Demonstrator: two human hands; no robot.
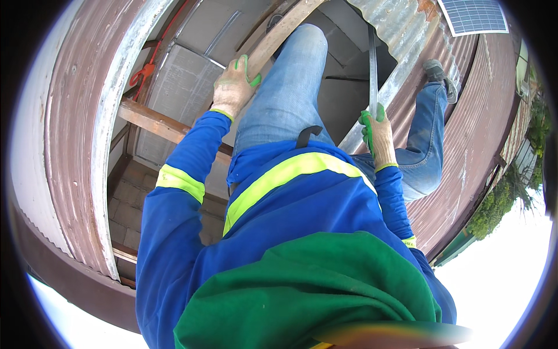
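My left hand (233, 87), in a pale glove with green fingertips, grips a wooden beam (290, 23) that crosses the roof opening beside my left leg (288, 87). My right hand (378, 134), gloved alike, holds a long, narrow silver metal bar (372, 64) running upward along the edge of the corrugated sheeting (395, 29). My left knee is over the opening. My right leg (424, 139) is bent out on the maroon corrugated roof (471, 116), its grey shoe (437, 74) resting on the sheet.
Below the opening are grey boards (160, 70), a cross timber (151, 119) and a red cord (139, 75). A maroon sheet (70, 134) with a pale edge lies at left. A solar panel (472, 13) sits at top right, with trees (494, 215) beyond the roof edge.
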